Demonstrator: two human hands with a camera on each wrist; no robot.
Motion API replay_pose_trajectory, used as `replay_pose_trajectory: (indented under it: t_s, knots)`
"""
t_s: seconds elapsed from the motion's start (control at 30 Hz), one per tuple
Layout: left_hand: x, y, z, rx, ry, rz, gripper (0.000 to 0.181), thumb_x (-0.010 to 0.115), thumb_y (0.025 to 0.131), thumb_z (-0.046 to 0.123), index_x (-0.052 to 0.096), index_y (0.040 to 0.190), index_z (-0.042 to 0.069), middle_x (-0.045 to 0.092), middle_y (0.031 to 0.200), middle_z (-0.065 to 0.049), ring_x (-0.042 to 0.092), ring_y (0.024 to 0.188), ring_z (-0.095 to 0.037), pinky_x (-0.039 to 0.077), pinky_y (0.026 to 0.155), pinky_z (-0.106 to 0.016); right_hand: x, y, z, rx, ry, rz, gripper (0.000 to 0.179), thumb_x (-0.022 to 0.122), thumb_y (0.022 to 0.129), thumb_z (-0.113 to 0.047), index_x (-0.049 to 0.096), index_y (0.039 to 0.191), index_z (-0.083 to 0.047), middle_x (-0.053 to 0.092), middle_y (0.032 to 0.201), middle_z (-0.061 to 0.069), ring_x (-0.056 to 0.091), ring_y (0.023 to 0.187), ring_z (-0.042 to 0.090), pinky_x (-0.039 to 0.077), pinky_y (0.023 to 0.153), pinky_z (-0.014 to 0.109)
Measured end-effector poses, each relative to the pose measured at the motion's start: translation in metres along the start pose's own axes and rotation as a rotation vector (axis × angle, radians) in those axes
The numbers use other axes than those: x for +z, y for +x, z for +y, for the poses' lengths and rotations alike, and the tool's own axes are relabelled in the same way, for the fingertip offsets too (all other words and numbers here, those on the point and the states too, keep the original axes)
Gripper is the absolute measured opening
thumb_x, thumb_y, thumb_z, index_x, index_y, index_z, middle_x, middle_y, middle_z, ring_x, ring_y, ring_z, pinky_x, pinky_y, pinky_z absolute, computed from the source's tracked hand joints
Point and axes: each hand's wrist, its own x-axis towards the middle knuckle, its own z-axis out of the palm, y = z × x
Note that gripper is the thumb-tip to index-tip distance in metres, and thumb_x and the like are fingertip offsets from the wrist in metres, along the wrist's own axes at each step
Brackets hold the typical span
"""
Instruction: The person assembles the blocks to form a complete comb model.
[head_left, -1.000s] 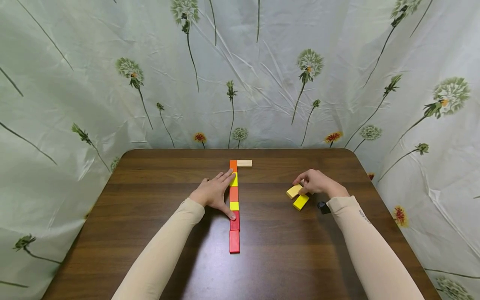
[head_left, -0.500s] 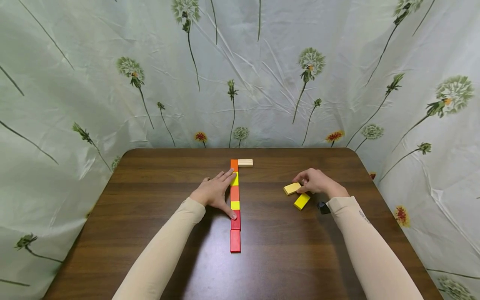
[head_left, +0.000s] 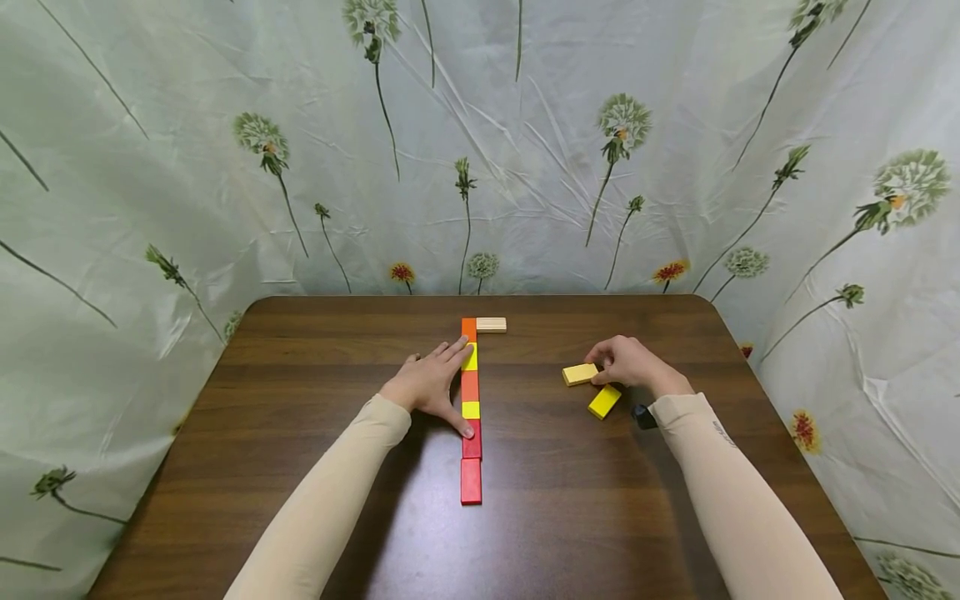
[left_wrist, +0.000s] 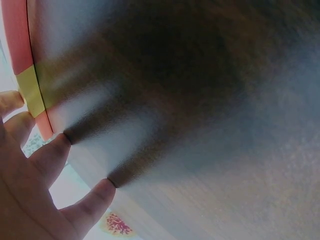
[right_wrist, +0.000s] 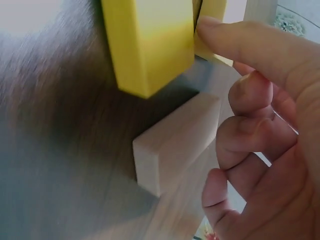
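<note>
A straight row of wooden blocks [head_left: 469, 387] in orange, yellow and red runs away from me along the table. My left hand [head_left: 429, 385] lies against its left side with spread, straight fingers. Its thumb [head_left: 467, 430] touches a red block, and a fingertip touches a yellow one. To the right, my right hand [head_left: 630, 365] pinches the end of a pale yellow block [head_left: 577, 375] between thumb and index finger. Beside that, a bright yellow block [head_left: 604, 402] lies flat. The right wrist view also shows a plain wood block [right_wrist: 180, 140] under the curled fingers.
At the row's far end a ridged natural wood block [head_left: 491, 325] points right. The brown table [head_left: 337, 333] ends at a flowered curtain [head_left: 540, 167]. A small black object [head_left: 642, 417] sits at the right cuff.
The pale yellow block has slid left and slightly away from me, turning toward level and parting from the bright yellow block. My right hand moves with it; the left hand stays.
</note>
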Motion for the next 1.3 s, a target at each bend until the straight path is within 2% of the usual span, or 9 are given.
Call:
replay_pose_trajectory:
  t_s: [0.27, 0.53, 0.73, 0.9, 1.3]
  knots:
    - [0.000, 0.000, 0.000, 0.001, 0.001, -0.001, 0.154, 0.089, 0.057, 0.086, 0.013, 0.175, 0.023, 0.003, 0.184, 0.003, 0.017, 0.169, -0.033, 0.027, 0.122, -0.077, 0.009, 0.012, -0.013, -0.040, -0.014, 0.044, 0.028, 0.083, 0.095, -0.015, 0.076, 0.118, -0.001, 0.051, 0.072, -0.001, 0.047, 0.068, 0.014, 0.039, 0.064, 0.026]
    - [0.000, -0.001, 0.000, 0.002, -0.003, 0.000, 0.154, 0.088, 0.057, 0.086, 0.014, 0.175, 0.021, 0.003, 0.184, 0.002, 0.017, 0.169, -0.035, 0.027, 0.121, -0.078, 0.025, 0.030, -0.042, -0.064, -0.029, 0.117, 0.029, 0.083, 0.094, -0.019, 0.077, 0.119, -0.004, 0.053, 0.073, -0.001, 0.045, 0.066, 0.014, 0.036, 0.062, 0.028]
    - [0.000, 0.000, 0.000, 0.004, -0.008, -0.002, 0.153, 0.088, 0.058, 0.086, 0.013, 0.175, 0.021, 0.004, 0.184, 0.002, 0.016, 0.169, -0.034, 0.026, 0.122, -0.078, 0.038, 0.046, -0.067, -0.062, -0.101, 0.167, 0.028, 0.084, 0.094, -0.024, 0.079, 0.118, -0.010, 0.057, 0.076, -0.003, 0.048, 0.067, 0.012, 0.037, 0.061, 0.029]
    - [0.001, 0.001, -0.001, 0.008, -0.008, 0.000, 0.153, 0.088, 0.058, 0.086, 0.013, 0.175, 0.023, 0.004, 0.184, 0.002, 0.015, 0.169, -0.034, 0.025, 0.123, -0.078, 0.048, 0.057, -0.083, -0.069, -0.118, 0.182, 0.027, 0.083, 0.095, -0.024, 0.079, 0.118, -0.011, 0.056, 0.077, -0.003, 0.050, 0.069, 0.012, 0.039, 0.064, 0.030]
    - [0.001, 0.001, -0.003, 0.008, -0.016, 0.001, 0.154, 0.087, 0.058, 0.088, 0.013, 0.175, 0.022, 0.004, 0.184, 0.002, 0.016, 0.169, -0.035, 0.025, 0.122, -0.078, 0.064, 0.072, -0.100, -0.024, -0.146, 0.209, 0.029, 0.082, 0.097, -0.026, 0.079, 0.123, -0.014, 0.061, 0.079, 0.000, 0.054, 0.070, 0.014, 0.040, 0.061, 0.030]
